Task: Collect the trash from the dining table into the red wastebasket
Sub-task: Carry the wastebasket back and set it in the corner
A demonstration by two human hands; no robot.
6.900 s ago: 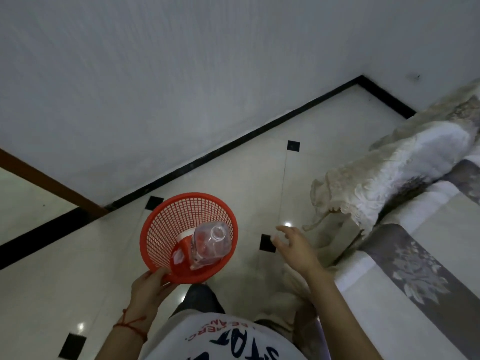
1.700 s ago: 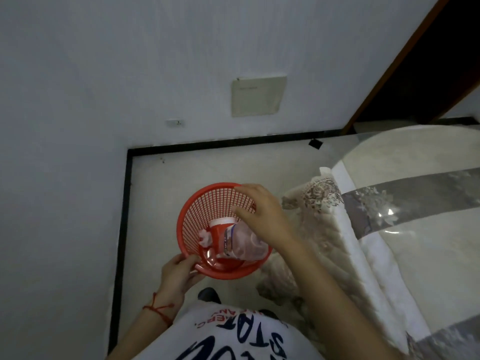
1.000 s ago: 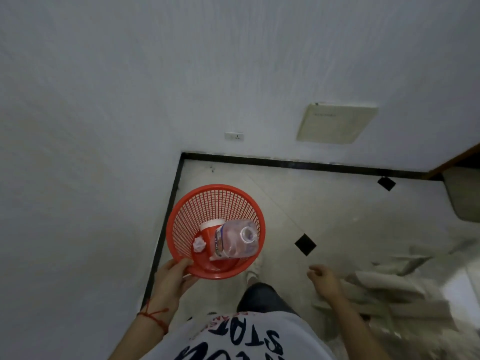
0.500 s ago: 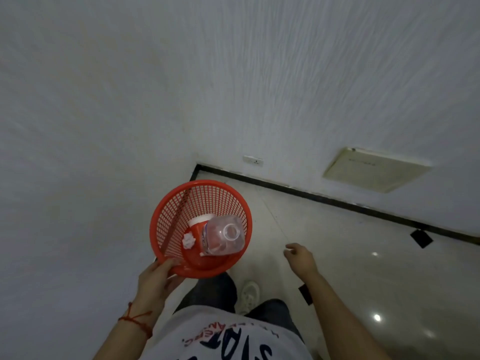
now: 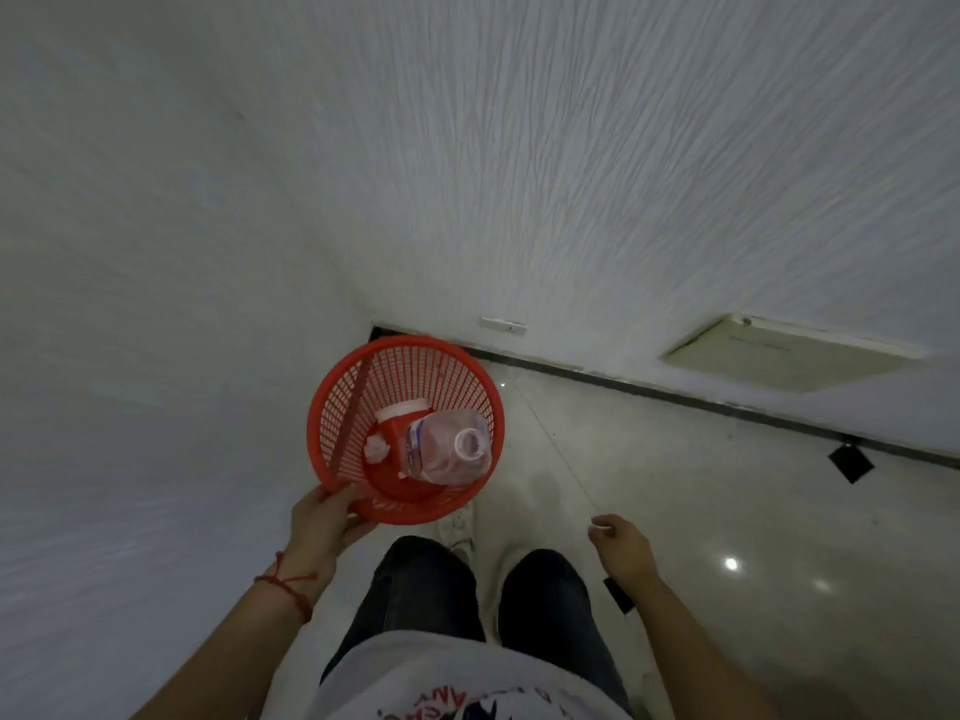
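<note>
My left hand [image 5: 324,527] grips the near rim of the red mesh wastebasket [image 5: 353,407], holding it above the floor close to a room corner. Inside the basket lie a clear plastic bottle [image 5: 449,449] with its open mouth facing up, a red-and-white cup [image 5: 397,415] and a small crumpled white wad [image 5: 376,449]. To the right my right hand [image 5: 621,548] hangs at hip height, fingers loosely curled, holding nothing. The dining table is out of view.
White textured walls [image 5: 571,174] meet in a corner just behind the basket, with a black skirting line [image 5: 675,394] along the floor. A beige panel [image 5: 784,353] is set low on the right wall. Pale glossy floor tiles [image 5: 727,485] spread to the right; my legs and shoes stand below.
I have turned away from the cloth-covered table toward the room corner, carrying the basket in my left hand. My right hand left the basket and dropped to my side.
</note>
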